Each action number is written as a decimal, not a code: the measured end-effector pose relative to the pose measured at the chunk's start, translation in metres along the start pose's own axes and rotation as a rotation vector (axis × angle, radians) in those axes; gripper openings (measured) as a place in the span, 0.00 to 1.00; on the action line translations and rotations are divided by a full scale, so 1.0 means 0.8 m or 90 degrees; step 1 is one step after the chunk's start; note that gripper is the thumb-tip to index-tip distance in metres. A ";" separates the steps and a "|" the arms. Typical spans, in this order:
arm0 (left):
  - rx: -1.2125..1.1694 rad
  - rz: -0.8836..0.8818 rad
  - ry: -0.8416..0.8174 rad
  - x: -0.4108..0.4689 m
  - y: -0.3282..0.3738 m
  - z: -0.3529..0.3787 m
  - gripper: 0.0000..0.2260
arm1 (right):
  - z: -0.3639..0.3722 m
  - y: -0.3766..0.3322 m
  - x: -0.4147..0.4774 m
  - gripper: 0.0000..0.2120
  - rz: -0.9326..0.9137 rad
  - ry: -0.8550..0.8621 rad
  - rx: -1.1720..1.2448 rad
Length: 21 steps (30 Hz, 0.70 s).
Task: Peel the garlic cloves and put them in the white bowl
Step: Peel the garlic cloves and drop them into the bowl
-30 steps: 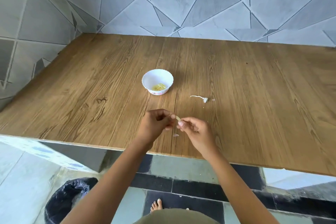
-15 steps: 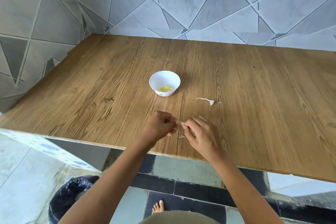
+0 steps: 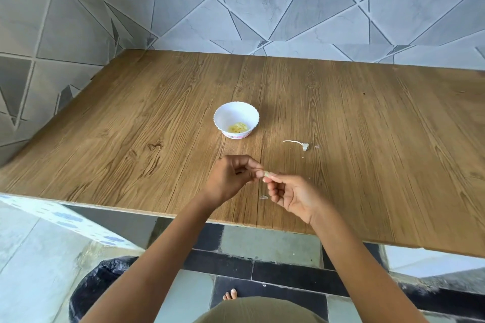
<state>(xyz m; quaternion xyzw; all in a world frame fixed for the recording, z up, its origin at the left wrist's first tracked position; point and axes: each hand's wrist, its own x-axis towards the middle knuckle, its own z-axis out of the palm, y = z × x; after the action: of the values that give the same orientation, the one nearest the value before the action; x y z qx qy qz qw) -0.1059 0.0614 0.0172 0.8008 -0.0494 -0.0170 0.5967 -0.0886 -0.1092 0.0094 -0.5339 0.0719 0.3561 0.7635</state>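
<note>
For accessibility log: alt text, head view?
The left hand and right hand pinch one small pale garlic clove over a brown wooden table. Beyond: a white scalloped bowl of peeled yellowish cloves, peel scraps right of it.

bowl (image 3: 236,119) on table (image 3: 131,126), peel scraps (image 3: 299,144) right of it

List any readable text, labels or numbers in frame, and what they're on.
None readable. The white bowl has only a pink floral band near its base, no lettering. The wooden table, wall tiles and black bin bag carry no print.
</note>
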 end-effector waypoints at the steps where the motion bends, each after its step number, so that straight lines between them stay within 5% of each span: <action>1: -0.015 0.000 -0.008 0.000 -0.001 -0.001 0.03 | 0.001 0.000 0.000 0.06 0.008 0.002 0.018; 11: -0.023 0.000 -0.093 0.016 0.000 -0.012 0.06 | 0.004 0.001 0.002 0.06 -0.090 0.076 -0.083; 16: -0.075 0.017 -0.117 0.019 0.002 -0.013 0.07 | 0.005 -0.003 -0.002 0.02 0.007 0.013 0.130; 21: -0.149 -0.098 -0.084 0.018 0.003 -0.014 0.03 | 0.000 0.015 0.005 0.06 -0.388 0.167 -0.334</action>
<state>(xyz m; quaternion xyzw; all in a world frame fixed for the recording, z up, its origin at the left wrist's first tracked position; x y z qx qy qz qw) -0.0909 0.0700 0.0230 0.7243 -0.0248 -0.1206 0.6785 -0.0931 -0.1051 -0.0013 -0.7476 -0.0857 0.0489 0.6567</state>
